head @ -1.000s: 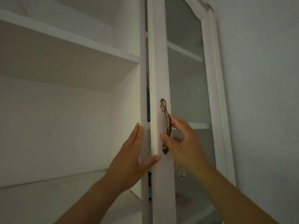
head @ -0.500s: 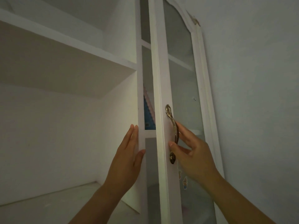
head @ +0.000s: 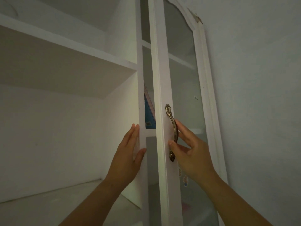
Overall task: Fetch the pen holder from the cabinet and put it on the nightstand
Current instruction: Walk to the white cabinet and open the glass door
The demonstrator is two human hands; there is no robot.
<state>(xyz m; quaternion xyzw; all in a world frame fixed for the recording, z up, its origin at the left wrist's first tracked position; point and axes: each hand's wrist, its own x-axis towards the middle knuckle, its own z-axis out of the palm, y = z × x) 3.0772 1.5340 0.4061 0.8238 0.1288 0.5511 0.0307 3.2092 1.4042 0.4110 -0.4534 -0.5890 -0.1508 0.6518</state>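
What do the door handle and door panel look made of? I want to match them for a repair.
Door handle: likely cast metal in an antique brass finish, judging by its dull golden sheen and ornate relief ends. Door panel: apparently frosted glass, since shelves behind show only as blurred shapes. Its frame looks like white-painted wood, though that is uncertain.

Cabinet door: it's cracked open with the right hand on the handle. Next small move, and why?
Probably pull the handle further out with the right hand while the left hand braces flat on the cabinet frame. The glass door shows only a narrow gap; a blue item is visible through it, but no pen holder.
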